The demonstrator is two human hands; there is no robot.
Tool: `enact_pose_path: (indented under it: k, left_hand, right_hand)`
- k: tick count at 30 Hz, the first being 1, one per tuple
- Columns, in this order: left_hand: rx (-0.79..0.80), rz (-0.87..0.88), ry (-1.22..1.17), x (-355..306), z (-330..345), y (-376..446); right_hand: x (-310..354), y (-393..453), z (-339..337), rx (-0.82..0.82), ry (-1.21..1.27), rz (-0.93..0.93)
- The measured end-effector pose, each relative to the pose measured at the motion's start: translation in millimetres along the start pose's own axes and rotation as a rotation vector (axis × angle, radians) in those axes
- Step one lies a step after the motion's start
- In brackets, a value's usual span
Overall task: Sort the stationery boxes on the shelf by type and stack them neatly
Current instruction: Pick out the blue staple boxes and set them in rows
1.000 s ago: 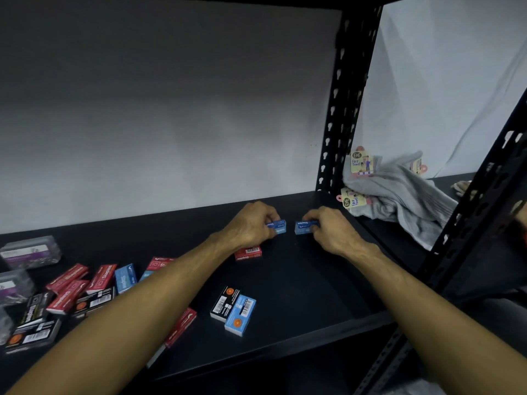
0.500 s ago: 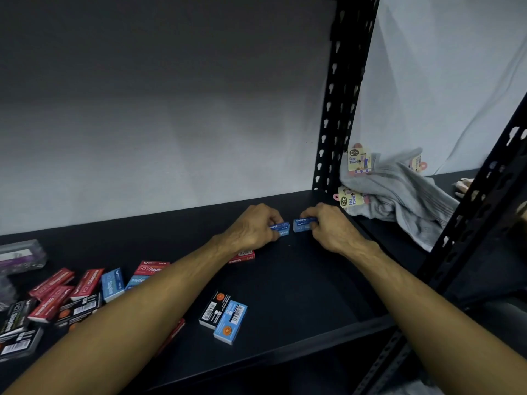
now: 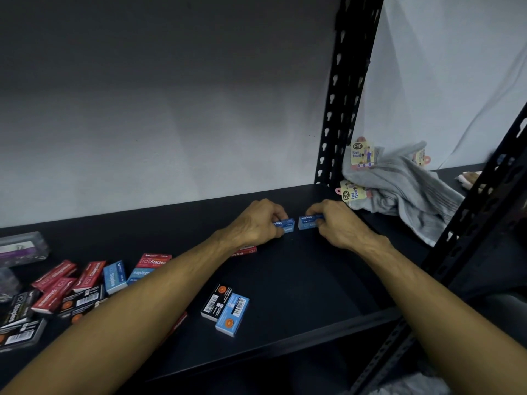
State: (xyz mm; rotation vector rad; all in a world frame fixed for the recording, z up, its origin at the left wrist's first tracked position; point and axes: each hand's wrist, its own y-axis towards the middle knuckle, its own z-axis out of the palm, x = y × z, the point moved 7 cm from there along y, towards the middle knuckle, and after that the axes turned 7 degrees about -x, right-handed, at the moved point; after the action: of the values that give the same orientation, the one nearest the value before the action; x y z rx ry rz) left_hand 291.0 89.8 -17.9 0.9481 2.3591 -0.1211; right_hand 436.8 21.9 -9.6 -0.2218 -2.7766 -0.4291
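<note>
Near the back of the black shelf (image 3: 313, 275), my left hand (image 3: 253, 223) grips a blue staples box (image 3: 286, 226). A small gap to its right, my right hand (image 3: 336, 223) pinches a second blue staples box (image 3: 307, 222). A red box (image 3: 245, 251) lies just under my left wrist. A black box (image 3: 215, 302) and a light blue box (image 3: 232, 313) lie side by side near the front edge. Several red, blue and black boxes (image 3: 85, 277) are scattered at the left.
Clear plastic boxes (image 3: 20, 248) sit at the far left. A black perforated upright (image 3: 342, 109) stands at the back right, another (image 3: 470, 223) at the front right. Grey towels (image 3: 405, 189) with paper tags lie on the neighbouring shelf.
Both hands stay on their blue boxes, holding them side by side; the two boxes have shifted only slightly. The view has drifted a little.
</note>
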Motion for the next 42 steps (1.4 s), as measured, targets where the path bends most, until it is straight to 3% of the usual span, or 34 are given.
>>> enact_pose_path:
  k: [10,15,20,34,42]
  left_hand:
    - [-0.009,0.003,0.011,-2,-5,-7]
    - [-0.070,0.017,-0.008,1,-29,-24]
    - [-0.110,0.010,-0.026,14,-61,-57]
    - [-0.272,-0.110,0.034,73,-161,-180]
    - [-0.240,-0.215,0.112,126,-177,-219]
  right_hand:
    - [3,-5,-1,0.001,-0.025,0.013]
    - [22,-11,-15,-0.096,-0.054,-0.032]
    - [59,-21,-23,-0.144,0.027,-0.116]
    - [191,-63,15,-0.073,0.167,-0.321]
    - [249,-74,47,0.016,0.143,-0.395]
